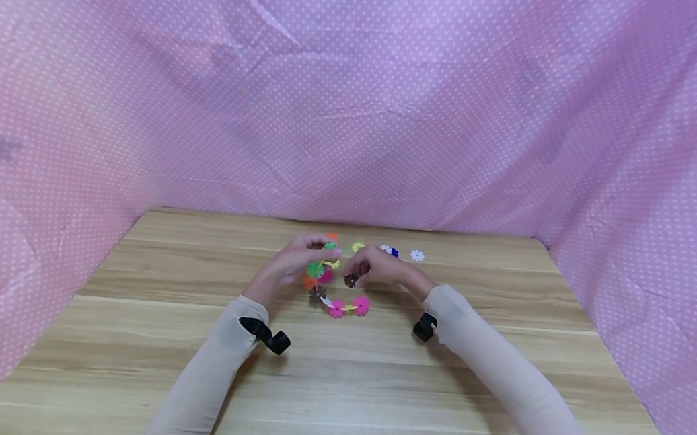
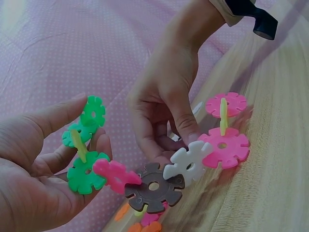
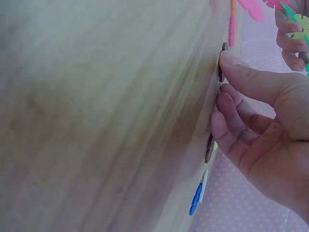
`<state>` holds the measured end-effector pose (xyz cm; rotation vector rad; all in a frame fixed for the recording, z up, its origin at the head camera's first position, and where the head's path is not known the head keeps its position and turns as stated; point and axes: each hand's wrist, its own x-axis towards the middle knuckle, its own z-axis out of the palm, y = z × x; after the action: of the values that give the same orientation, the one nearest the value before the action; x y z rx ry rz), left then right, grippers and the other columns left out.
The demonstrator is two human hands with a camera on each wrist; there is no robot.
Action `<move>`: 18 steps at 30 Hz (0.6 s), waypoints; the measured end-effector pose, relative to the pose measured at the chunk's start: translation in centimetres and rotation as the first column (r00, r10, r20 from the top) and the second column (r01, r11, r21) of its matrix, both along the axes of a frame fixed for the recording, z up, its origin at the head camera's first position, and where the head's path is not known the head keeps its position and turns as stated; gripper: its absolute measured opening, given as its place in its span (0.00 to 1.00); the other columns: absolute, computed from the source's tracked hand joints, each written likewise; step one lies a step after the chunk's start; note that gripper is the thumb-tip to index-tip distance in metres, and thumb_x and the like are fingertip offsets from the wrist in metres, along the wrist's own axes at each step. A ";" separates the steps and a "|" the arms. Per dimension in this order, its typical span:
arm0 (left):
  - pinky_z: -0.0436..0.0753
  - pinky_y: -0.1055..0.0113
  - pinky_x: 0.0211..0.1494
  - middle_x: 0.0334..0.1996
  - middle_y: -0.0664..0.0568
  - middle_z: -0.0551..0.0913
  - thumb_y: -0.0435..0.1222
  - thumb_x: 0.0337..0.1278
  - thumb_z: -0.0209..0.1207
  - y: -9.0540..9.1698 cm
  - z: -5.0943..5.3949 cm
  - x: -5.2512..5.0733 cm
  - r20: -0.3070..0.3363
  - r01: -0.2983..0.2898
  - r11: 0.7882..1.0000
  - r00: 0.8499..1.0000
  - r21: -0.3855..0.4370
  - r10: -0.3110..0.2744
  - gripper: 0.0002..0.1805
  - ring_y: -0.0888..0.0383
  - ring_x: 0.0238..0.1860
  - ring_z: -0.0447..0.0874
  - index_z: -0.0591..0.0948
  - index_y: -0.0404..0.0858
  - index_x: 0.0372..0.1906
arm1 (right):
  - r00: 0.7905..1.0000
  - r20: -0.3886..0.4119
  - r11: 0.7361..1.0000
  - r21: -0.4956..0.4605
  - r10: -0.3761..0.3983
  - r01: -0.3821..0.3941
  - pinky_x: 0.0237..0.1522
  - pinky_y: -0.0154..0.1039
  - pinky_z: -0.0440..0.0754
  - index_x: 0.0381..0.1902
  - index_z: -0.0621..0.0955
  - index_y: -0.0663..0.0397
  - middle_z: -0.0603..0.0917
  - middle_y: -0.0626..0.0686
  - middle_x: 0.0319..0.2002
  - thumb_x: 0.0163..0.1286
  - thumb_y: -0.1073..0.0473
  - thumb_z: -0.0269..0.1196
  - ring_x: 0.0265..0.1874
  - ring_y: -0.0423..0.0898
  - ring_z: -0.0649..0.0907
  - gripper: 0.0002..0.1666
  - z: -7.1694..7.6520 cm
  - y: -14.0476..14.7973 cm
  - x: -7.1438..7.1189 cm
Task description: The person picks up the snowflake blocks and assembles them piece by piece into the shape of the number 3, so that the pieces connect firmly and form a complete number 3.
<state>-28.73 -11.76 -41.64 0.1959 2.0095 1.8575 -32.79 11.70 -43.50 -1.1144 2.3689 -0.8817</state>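
Observation:
My left hand holds one end of a linked chain of plastic flower-shaped discs, its thumb and fingers around the green discs. From there the chain runs through a pink disc, a brown disc and a white disc to pink discs joined by a yellow one. Low over the tabletop, my right hand has its fingers curled, with the thumb against a loose brown disc. The fingertips are close to that disc's other edge. Another brown disc lies beside those fingers.
Loose discs lie at the back of the wooden table: a white disc, a blue disc, a yellow disc and an orange disc. A pink dotted cloth hangs behind the table and along its sides.

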 end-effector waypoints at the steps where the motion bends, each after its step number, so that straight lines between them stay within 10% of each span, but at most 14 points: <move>1: 0.80 0.65 0.55 0.42 0.54 0.80 0.37 0.67 0.64 0.0 0.0 0.0 -0.002 0.000 1.000 1.000 0.003 0.000 0.09 0.55 0.48 0.79 0.80 0.40 0.47 | 1.000 0.008 1.000 0.006 -0.002 0.002 0.39 0.30 0.82 0.46 0.86 0.63 0.88 0.56 0.41 0.61 0.70 0.73 0.36 0.40 0.81 0.15 0.1 0.0 0.0; 12: 0.79 0.60 0.61 0.39 0.57 0.83 0.37 0.66 0.65 0.1 -0.1 0.0 -0.019 0.011 0.999 1.000 0.031 -0.011 0.10 0.56 0.46 0.81 0.80 0.40 0.48 | 0.983 0.082 0.983 -0.071 -0.165 0.171 0.41 0.33 0.83 0.38 0.83 0.64 0.86 0.57 0.34 0.61 0.74 0.70 0.34 0.43 0.82 0.08 0.7 0.8 1.1; 18: 0.77 0.56 0.66 0.41 0.56 0.85 0.37 0.64 0.66 0.5 -0.2 0.1 -0.029 -0.031 0.999 0.999 0.037 0.032 0.14 0.57 0.48 0.82 0.81 0.38 0.50 | 0.939 0.126 0.922 -0.187 -0.319 0.338 0.43 0.39 0.87 0.45 0.87 0.62 0.90 0.57 0.40 0.64 0.69 0.69 0.35 0.41 0.86 0.10 1.4 1.9 1.6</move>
<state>-28.62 -11.30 -41.85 0.2041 2.0097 1.9226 -31.19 13.63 -42.08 -0.7308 2.4695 -1.2905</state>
